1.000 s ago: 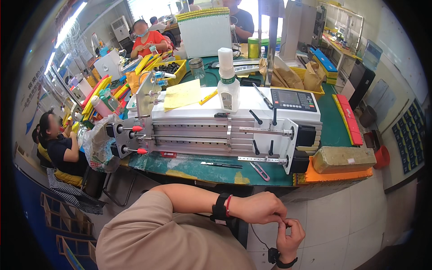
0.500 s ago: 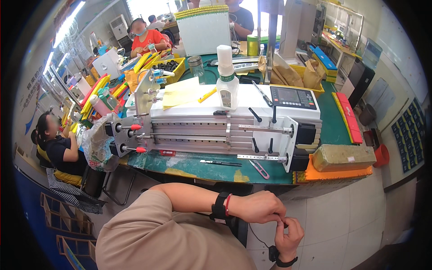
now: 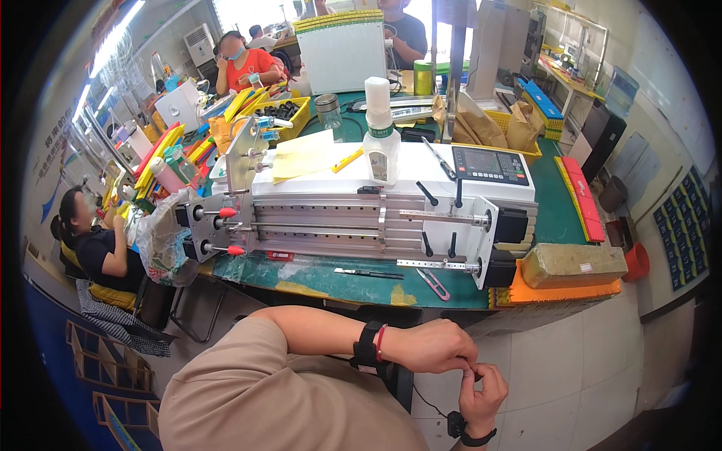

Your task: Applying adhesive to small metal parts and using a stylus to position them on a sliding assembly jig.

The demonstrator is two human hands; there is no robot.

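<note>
My left hand [image 3: 435, 346] and my right hand [image 3: 486, 392] meet at the lower right, off the front edge of the bench. The fingertips of both are pinched together over a small dark thing, mostly hidden by the fingers, so its kind does not show. A black strap and a red bracelet [image 3: 380, 343] circle my left wrist. On my right wrist is a black band, and a small black box [image 3: 456, 424] with a thin cable hangs beside it. The nearest bench item is a pink-handled cutter [image 3: 434, 285], which neither hand touches.
On the green bench [image 3: 323, 284] stands a metal rail machine [image 3: 316, 224] with black motors and a keypad panel [image 3: 490, 165]. A clear bottle [image 3: 380, 150], tweezers [image 3: 368, 273] and a wrapped block [image 3: 574, 264] are around it. Co-workers sit beyond and at left.
My hands keep almost the same pinched pose. Across the bench, the person in red has raised a hand toward the head.
</note>
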